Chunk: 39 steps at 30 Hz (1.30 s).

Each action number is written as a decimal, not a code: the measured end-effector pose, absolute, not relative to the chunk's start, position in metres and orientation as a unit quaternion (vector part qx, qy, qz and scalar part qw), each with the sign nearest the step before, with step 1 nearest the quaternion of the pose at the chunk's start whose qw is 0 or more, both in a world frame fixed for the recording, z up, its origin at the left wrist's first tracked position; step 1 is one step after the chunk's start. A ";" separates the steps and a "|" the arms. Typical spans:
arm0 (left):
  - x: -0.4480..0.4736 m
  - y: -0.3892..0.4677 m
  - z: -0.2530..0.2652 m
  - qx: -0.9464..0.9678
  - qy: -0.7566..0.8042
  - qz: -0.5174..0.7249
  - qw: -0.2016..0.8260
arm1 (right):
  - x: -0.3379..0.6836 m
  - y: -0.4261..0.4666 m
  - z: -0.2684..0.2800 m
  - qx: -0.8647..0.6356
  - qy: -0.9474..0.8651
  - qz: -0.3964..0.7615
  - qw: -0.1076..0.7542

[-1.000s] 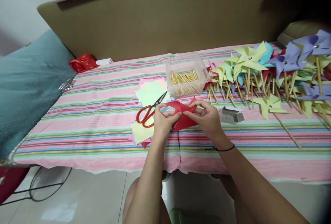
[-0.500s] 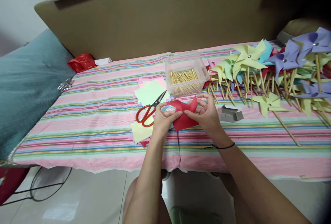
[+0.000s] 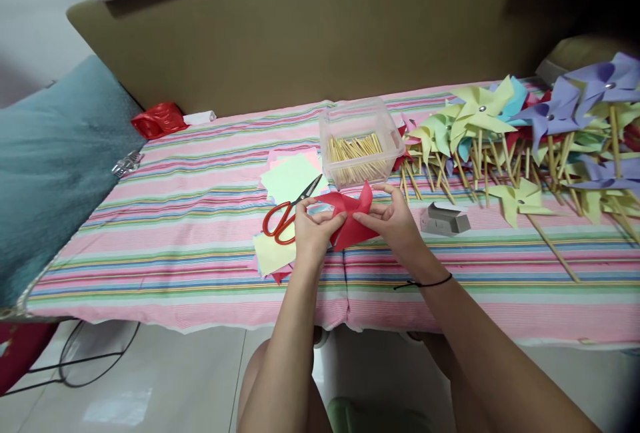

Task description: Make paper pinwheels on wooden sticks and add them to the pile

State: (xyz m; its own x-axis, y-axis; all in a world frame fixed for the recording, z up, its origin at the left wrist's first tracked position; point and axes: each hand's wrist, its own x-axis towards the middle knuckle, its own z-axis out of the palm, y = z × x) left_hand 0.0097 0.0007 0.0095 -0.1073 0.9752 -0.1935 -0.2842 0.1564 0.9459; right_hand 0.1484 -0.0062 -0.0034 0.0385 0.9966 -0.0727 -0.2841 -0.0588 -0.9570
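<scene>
Hard to see: most fingertips of L hand (image 3: 316,232) & R hand (image 3: 396,221) are tucked under the red pinwheel paper (image 3: 354,234), so can't tell what they do underneath. Its centre is partly covered by thumbs. Smth. pale w/ print peeks out behind its L edge, mostly blocked. Pinwheel pile (image 3: 550,116) overlaps heavily, some cut off at R edge, can't count. Green thing (image 3: 344,414) at bottom edge also cut off, too dark to ID.

Red paper: plain bright red, thin; one pointed corner curls up at top R, another sticks out twd L hand, lower R part lies flatter; slit shows at lower L. Located betw. both hands, over the striped cloth (image 3: 175,233), just in front of clear plastic box (image 3: 397,145) w/ wooden sticks (image 3: 356,153).

Grip: both narrow, each pinching the paper, thumb on top; R index lifted off it.

Nearby: red-handled scissors (image 3: 278,223) just beside L hand, blades slightly apart, tips on pastel sheets (image 3: 290,176); yellow sheet (image 3: 273,256) nearer the person. R of R hand: small grey box (image 3: 445,221), flap up, then yellow pinwheel (image 3: 521,202) on stick, lying flat-ish.
</scene>
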 end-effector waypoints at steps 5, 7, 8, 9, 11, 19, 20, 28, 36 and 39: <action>0.009 -0.001 0.010 0.360 0.492 0.534 0.586 | 0.150 -0.006 -0.006 -0.466 -0.386 0.563 0.562; 0.009 -0.002 0.011 0.362 0.491 0.525 0.594 | 0.152 -0.005 -0.007 -0.472 -0.380 0.572 0.553; 0.009 -0.003 0.011 0.364 0.490 0.521 0.597 | 0.154 -0.005 -0.008 -0.477 -0.376 0.574 0.549; 0.009 -0.003 0.012 0.367 0.488 0.516 0.600 | 0.155 -0.004 -0.009 -0.481 -0.372 0.576 0.546; 0.009 -0.004 0.014 0.375 0.485 0.505 0.608 | 0.158 -0.003 -0.009 -0.487 -0.369 0.578 0.541; 0.006 -0.004 0.016 0.405 0.529 0.459 0.587 | 0.160 -0.005 -0.009 -0.488 -0.376 0.595 0.517; 0.006 -0.004 0.015 0.407 0.530 0.457 0.588 | 0.160 -0.005 -0.009 -0.487 -0.378 0.597 0.514; 0.006 0.000 0.008 0.357 0.524 0.514 0.577 | 0.159 -0.006 -0.001 -0.465 -0.388 0.592 0.531; -0.004 0.012 0.005 0.201 0.523 0.661 0.498 | 0.159 -0.011 0.002 -0.395 -0.394 0.589 0.585; -0.006 0.013 0.003 0.179 0.519 0.672 0.497 | 0.151 -0.013 -0.003 -0.371 -0.470 0.582 0.550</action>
